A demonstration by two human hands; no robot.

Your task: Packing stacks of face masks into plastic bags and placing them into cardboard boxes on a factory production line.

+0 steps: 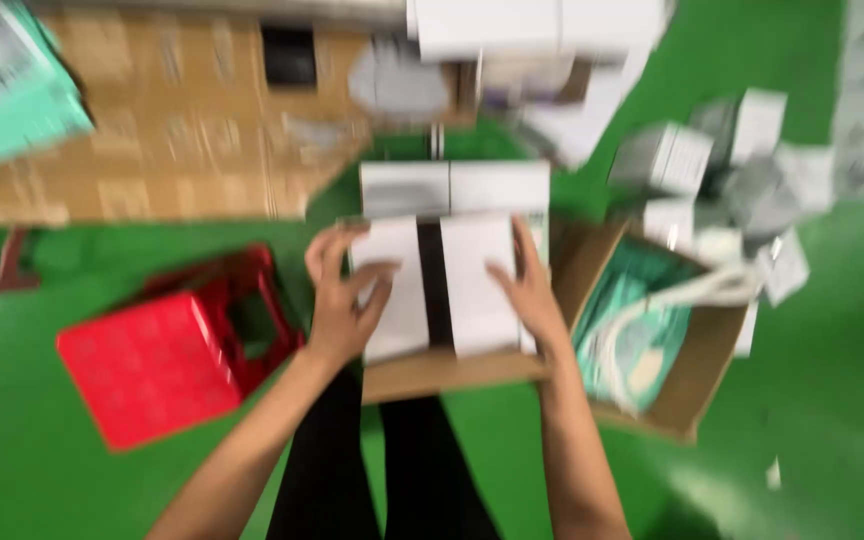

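1. The left hand (pixel 344 300) presses flat against the left side of a pair of white boxes (pixel 440 285), thumb over the top face, fingers (pixel 330 245) curled round the far corner. It clasps rather than closes; the blur hides how tight the hold is.
2. The right hand (pixel 530 290) mirrors it on the right side, palm against the box wall, fingers spread along the edge.
3. The white boxes sit between the two hands, side by side with a dark gap down the middle, over an open cardboard carton (pixel 452 372) just in front of the person's knees.
4. The pair's long axis runs away from the person, so each hand lies along a long side. Both hands are equally near; neither leads.
5. More white boxes (pixel 452 188) lie just beyond, touching or nearly so.
6. A red crate (pixel 152 365) stands to the left, apart; a second carton with teal packets (pixel 642 345) adjoins on the right, on the green floor (pixel 832 350).
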